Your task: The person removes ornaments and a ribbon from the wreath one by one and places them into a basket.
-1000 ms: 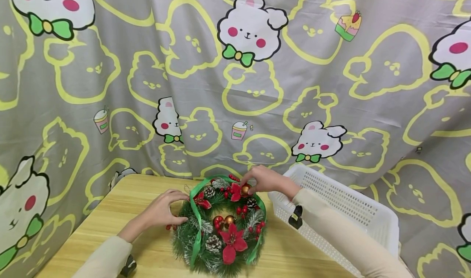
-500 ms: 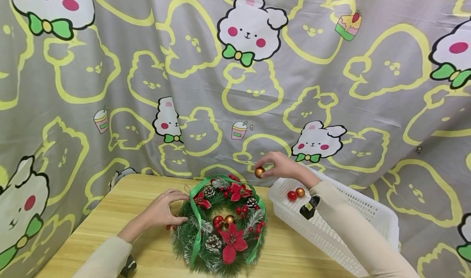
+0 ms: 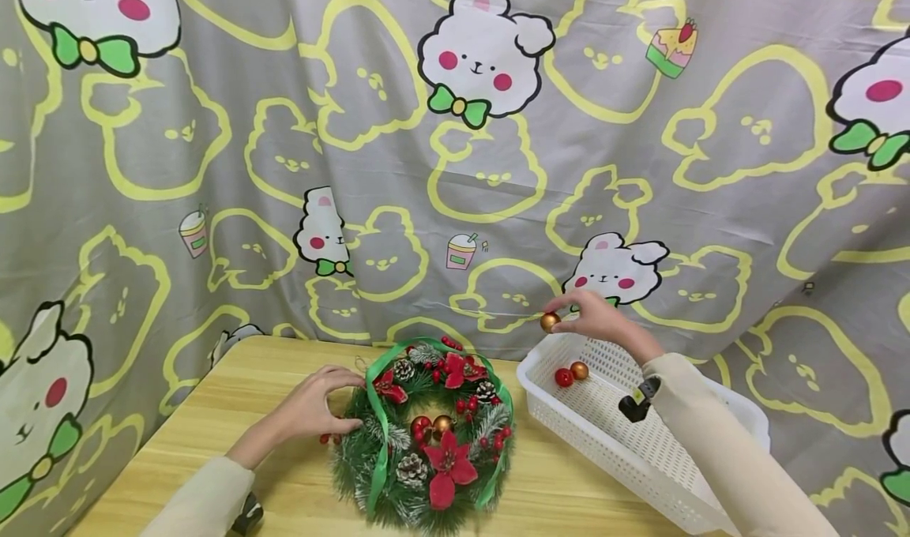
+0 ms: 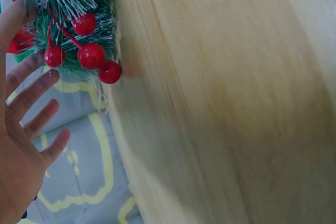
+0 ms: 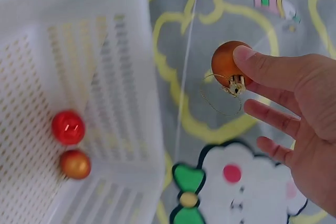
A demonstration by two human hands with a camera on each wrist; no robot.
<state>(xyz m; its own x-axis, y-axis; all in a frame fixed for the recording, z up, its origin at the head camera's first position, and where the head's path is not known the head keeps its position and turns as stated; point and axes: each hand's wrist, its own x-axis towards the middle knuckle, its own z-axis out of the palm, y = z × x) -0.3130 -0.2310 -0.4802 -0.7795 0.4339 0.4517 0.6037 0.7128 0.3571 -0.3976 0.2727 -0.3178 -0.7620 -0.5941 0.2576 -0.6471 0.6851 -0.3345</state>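
A green Christmas wreath (image 3: 426, 434) with red flowers, pine cones, berries and a green ribbon lies on the wooden table (image 3: 235, 434). My left hand (image 3: 320, 409) rests on its left rim with fingers spread; red berries (image 4: 86, 51) show beside my fingers (image 4: 37, 98). My right hand (image 3: 593, 320) pinches a gold bauble (image 3: 550, 321) above the far left corner of the white plastic basket (image 3: 640, 450). The wrist view shows the gold bauble (image 5: 228, 64) with its thin hanging loop between my fingertips (image 5: 252, 59). A red ball (image 5: 68, 127) and a gold ball (image 5: 75, 164) lie in the basket (image 5: 63, 56).
A grey cartoon-bear cloth (image 3: 455, 142) hangs close behind the table and basket. The basket sits at the table's right side, tilted, overhanging the edge. Bare tabletop lies left of the wreath.
My right hand pulled the gold bauble off the wreath's top and carried it up and to the right, over the basket. The left hand stayed on the wreath.
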